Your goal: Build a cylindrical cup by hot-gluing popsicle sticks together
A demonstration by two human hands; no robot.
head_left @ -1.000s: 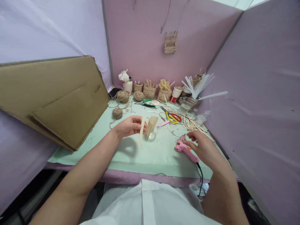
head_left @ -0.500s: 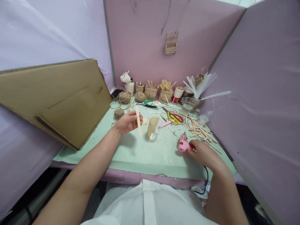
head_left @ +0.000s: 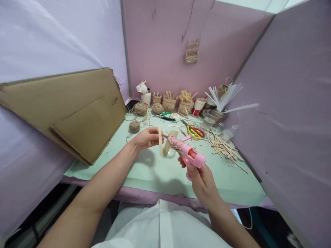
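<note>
Pinched in my left hand (head_left: pixel 149 138) is a flat wooden craft stick (head_left: pixel 160 144), held upright above the table. My right hand (head_left: pixel 201 177) is wrapped round the handle of a pink hot glue gun (head_left: pixel 184 150), whose small light glows orange. The gun's nozzle points left and sits right by the stick; whether it touches I cannot tell. Behind the gun stands a clear cup (head_left: pixel 170 152) with craft sticks (head_left: pixel 170 140) fanned along its side, partly hidden by the gun.
Scissors (head_left: pixel 195 132), pliers (head_left: pixel 167 117) and twine balls (head_left: pixel 134 126) lie further back. A heap of loose sticks (head_left: pixel 224 148) spreads at the right. Stick-filled baskets (head_left: pixel 185 106) line the back wall. A cardboard sheet (head_left: pixel 90 120) leans at the left; plastic cups (head_left: pixel 210 119) stand back right.
My right hand has lifted the glue gun off the table and brought it left, its nozzle now beside the stick. My left hand still holds the stick in nearly the same place.
</note>
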